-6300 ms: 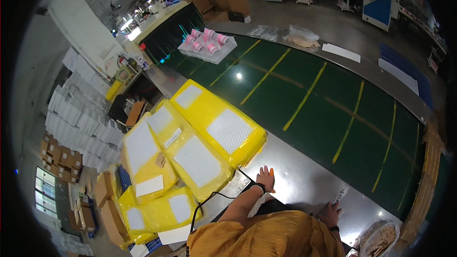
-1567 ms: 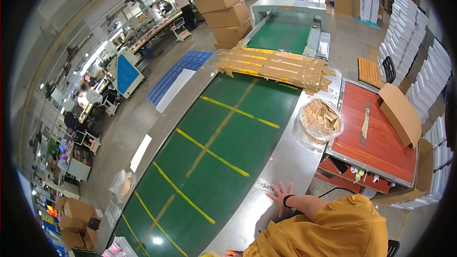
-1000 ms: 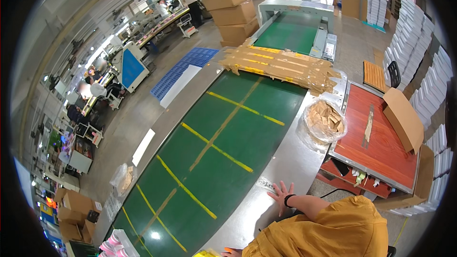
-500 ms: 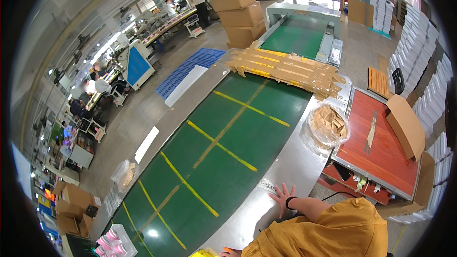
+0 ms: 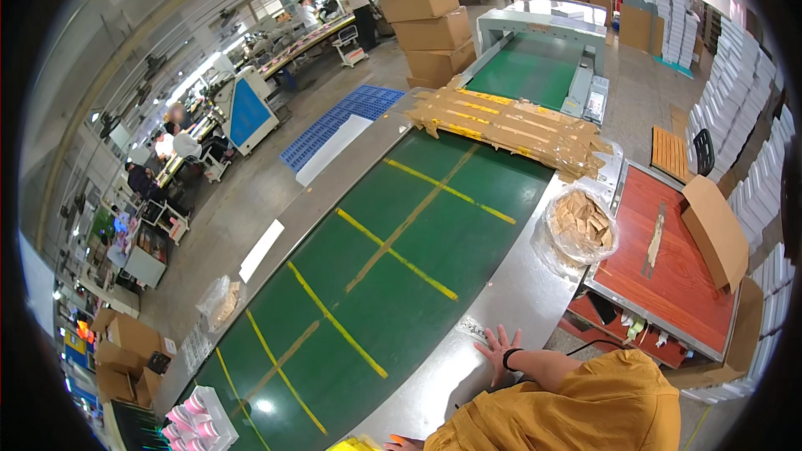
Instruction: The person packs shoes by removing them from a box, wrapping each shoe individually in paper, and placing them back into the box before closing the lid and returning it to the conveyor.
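My right hand [image 5: 501,352], with a black band at the wrist, rests on the bare metal edge [image 5: 447,380] of a conveyor. Its fingers are spread and nothing is in them. Only a small part of my left hand [image 5: 406,443] shows at the lower edge, beside a bright yellow thing [image 5: 355,444] cut off by the frame. Something small and orange [image 5: 396,437] is at its fingertips; most of its fingers are hidden. The green conveyor belt [image 5: 401,276], marked with yellow lines, stretches away ahead. At the near left sits a white box [image 5: 219,413] of pink-and-white pieces.
Brown cardboard [image 5: 510,127] bridges the belt and a grey machine [image 5: 543,29]. A plastic bag of brown paper pieces [image 5: 581,221] stands on the right edge, beside a red wooden table [image 5: 639,259] with an open carton [image 5: 714,230]. Stacked cartons [image 5: 430,33] stand at the back; people work at the left.
The whole view has shifted slightly, the scene sitting a little further right. Both hands stay in about the same places, and the belt's lines keep their layout.
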A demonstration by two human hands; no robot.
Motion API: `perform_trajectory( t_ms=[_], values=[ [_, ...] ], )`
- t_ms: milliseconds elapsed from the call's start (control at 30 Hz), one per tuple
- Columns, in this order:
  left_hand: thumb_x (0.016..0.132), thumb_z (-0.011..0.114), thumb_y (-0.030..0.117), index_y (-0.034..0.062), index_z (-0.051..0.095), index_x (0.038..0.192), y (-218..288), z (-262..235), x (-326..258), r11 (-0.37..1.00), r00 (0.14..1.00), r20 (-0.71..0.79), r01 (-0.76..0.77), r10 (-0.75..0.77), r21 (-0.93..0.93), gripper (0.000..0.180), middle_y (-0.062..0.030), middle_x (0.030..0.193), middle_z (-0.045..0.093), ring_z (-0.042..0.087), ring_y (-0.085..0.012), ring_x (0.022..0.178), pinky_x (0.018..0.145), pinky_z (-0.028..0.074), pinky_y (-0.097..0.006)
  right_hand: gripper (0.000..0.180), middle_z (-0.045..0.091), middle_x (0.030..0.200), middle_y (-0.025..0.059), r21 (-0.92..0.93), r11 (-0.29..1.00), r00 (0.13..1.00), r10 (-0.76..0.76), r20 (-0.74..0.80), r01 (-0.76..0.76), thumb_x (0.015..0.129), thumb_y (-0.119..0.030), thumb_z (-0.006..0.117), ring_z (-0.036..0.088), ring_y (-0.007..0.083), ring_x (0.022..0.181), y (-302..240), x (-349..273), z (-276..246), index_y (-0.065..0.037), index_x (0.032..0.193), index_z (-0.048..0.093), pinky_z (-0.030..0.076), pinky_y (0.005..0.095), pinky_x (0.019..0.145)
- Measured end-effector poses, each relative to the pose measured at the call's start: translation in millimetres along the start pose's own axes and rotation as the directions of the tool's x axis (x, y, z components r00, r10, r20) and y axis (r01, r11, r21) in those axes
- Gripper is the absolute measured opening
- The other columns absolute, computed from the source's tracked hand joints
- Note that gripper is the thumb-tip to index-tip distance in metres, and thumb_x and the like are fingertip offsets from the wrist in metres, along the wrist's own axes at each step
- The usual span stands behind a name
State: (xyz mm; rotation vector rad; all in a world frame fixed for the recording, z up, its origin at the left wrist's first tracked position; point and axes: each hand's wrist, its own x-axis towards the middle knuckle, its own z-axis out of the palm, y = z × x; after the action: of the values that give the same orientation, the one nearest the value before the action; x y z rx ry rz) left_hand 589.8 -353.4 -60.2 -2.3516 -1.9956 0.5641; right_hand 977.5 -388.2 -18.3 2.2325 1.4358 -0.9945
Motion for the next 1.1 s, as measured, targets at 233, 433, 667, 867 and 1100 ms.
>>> perform_trajectory(
  t_ms=[233, 433, 667, 867, 1100],
  values=[
    [0.097, 0.034, 0.038, 0.0040, 0.039, 0.144, 0.6, -26.7, 0.5, 0.989, 0.981, 0.175, -0.098, 0.077, 0.112, 0.059, -0.0327, 0.132, 0.050, 0.049, -0.0517, 0.117, 0.098, 0.037, -0.067, 0.135, -0.018, 0.161, 0.0088, 0.006, 1.000, 0.999, -0.014, 0.045, 0.014, 0.055, -0.068, 0.081, -0.019, 0.0437, 0.145, 2.4, -0.6, -4.5, -0.036, 0.155, -0.004, 0.001, 0.0809, 0.101],
    [0.097, 0.034, 0.036, 0.0058, 0.036, 0.147, 0.8, -10.5, 2.3, 0.997, 0.990, 0.142, -0.013, 0.002, 0.079, 0.058, -0.0302, 0.136, 0.049, 0.046, -0.0505, 0.121, 0.099, 0.036, -0.066, 0.135, -0.017, 0.162, 0.0051, 0.034, 0.999, 0.999, -0.010, 0.043, 0.009, 0.054, -0.063, 0.085, -0.017, 0.0413, 0.146, 0.7, 0.1, -2.7, -0.040, 0.154, -0.005, 0.001, 0.0801, 0.102],
    [0.097, 0.035, 0.036, 0.0070, 0.034, 0.148, -4.2, 23.2, 17.4, 0.975, 0.998, -0.054, -0.001, 0.014, 0.224, 0.058, -0.0300, 0.138, 0.047, 0.044, -0.0507, 0.123, 0.101, 0.034, -0.066, 0.135, -0.017, 0.162, 0.0055, 0.035, 0.999, 1.000, -0.014, 0.026, 0.013, 0.055, -0.063, 0.084, -0.016, 0.0414, 0.146, 1.7, 1.7, -0.5, -0.040, 0.154, -0.004, 0.001, 0.0799, 0.103],
    [0.097, 0.035, 0.035, 0.0072, 0.033, 0.148, -12.9, 50.4, 24.3, 0.933, 0.952, -0.302, 0.064, 0.049, 0.354, 0.058, -0.0300, 0.139, 0.046, 0.044, -0.0509, 0.124, 0.101, 0.034, -0.066, 0.134, -0.017, 0.162, 0.0059, 0.038, 0.999, 0.999, -0.021, 0.043, 0.020, 0.056, -0.062, 0.084, -0.016, 0.0416, 0.146, 1.6, -0.6, -5.1, -0.039, 0.154, -0.005, 0.001, 0.0796, 0.103],
    [0.097, 0.035, 0.035, 0.0075, 0.033, 0.148, -18.2, 77.5, 30.9, 0.868, 0.822, -0.553, 0.174, 0.132, 0.465, 0.058, -0.0300, 0.140, 0.045, 0.043, -0.0511, 0.124, 0.102, 0.033, -0.066, 0.133, -0.017, 0.162, 0.0058, 0.040, 0.999, 0.999, -0.015, 0.051, 0.013, 0.058, -0.062, 0.083, -0.016, 0.0417, 0.146, 2.1, -4.8, -7.9, -0.038, 0.154, -0.005, 0.001, 0.0794, 0.103]
  ],
)
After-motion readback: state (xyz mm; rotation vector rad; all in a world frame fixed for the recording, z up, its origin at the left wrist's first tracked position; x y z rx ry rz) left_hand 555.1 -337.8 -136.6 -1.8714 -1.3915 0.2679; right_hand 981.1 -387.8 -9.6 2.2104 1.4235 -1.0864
